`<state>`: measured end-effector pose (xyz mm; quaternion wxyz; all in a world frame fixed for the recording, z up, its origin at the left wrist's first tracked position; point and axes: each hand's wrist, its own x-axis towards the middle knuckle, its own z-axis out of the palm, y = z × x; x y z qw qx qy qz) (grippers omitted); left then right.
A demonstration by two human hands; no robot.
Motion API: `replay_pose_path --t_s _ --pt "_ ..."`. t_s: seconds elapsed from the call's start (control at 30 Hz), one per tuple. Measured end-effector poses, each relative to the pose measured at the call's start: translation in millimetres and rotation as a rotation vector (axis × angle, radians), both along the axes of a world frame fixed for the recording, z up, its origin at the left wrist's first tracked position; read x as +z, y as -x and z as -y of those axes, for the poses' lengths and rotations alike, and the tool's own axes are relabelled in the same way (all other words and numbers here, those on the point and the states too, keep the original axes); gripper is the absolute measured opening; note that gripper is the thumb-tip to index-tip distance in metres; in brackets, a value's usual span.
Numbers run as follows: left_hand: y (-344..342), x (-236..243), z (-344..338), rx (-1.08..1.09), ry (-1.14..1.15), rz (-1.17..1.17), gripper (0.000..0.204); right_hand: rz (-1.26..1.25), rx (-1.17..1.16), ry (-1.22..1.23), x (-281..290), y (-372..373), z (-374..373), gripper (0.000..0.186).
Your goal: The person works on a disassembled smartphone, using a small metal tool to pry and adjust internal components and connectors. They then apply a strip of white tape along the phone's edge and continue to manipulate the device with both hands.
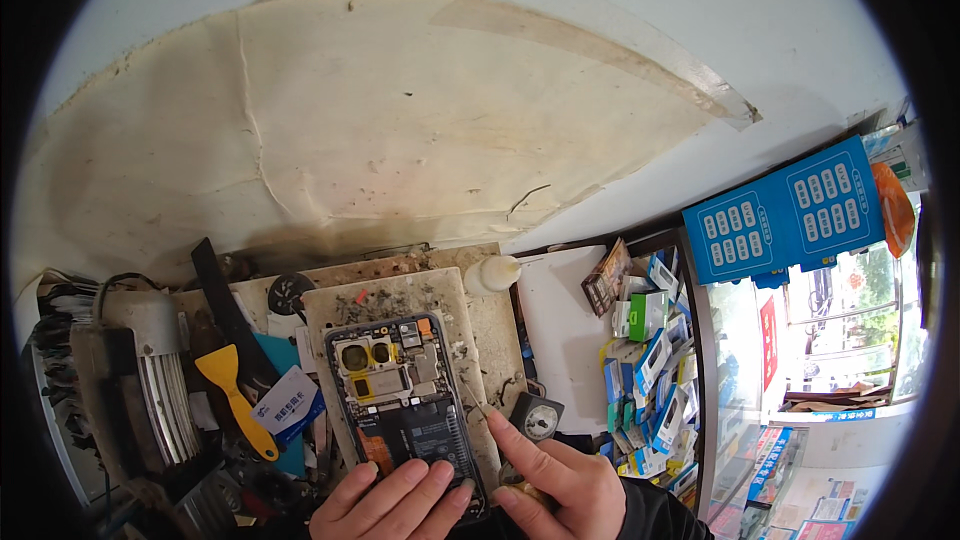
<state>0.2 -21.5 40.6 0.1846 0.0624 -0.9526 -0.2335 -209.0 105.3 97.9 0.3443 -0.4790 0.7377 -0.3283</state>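
The opened phone (408, 390) lies back-off on a stained work board (455, 305), low in my view and just ahead of my hands. My left hand (392, 505) lies flat with its fingers spread over the phone's lower end, pressing it down and gripping nothing. My right hand (560, 488) is closed around a thin tool (478, 402), whose tip meets the phone's right edge. Just beyond that hand sits a small round gauge (540, 420). Left of the phone lie a yellow scraper (235, 385) and a white card (285, 400). Further off stands a white squeeze bottle (492, 273), with small packaged boxes (650, 360) stacked to the right.
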Motion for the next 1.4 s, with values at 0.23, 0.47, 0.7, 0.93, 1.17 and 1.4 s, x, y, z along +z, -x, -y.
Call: replay_pose_path --t_s 0.23,0.47,0.7,0.93,1.17,1.4 --pt "-0.4 2.3 -0.2 0.008 -0.007 0.007 0.071 -0.154 0.119 0.145 -23.3 36.4 4.4 0.062" --pt "0.9 4.4 -3.3 0.030 -0.016 0.017 0.070 -0.287 0.257 0.033 -23.7 63.0 2.9 0.064" --pt "1.9 3.7 -5.9 0.045 -0.004 0.021 0.072 -0.284 0.283 0.154 -26.3 69.1 12.6 0.064" --pt "2.1 6.6 -7.5 0.059 -0.005 0.045 0.072 -0.281 0.310 0.170 -26.6 73.2 18.0 0.064" --pt "2.0 6.0 -8.9 0.069 -0.010 0.048 0.072 -0.268 0.310 0.158 -28.7 76.4 17.6 0.063" --pt "1.5 6.3 -9.1 0.066 -0.006 0.063 0.072 -0.268 0.345 0.177 -30.4 79.9 17.6 0.062"
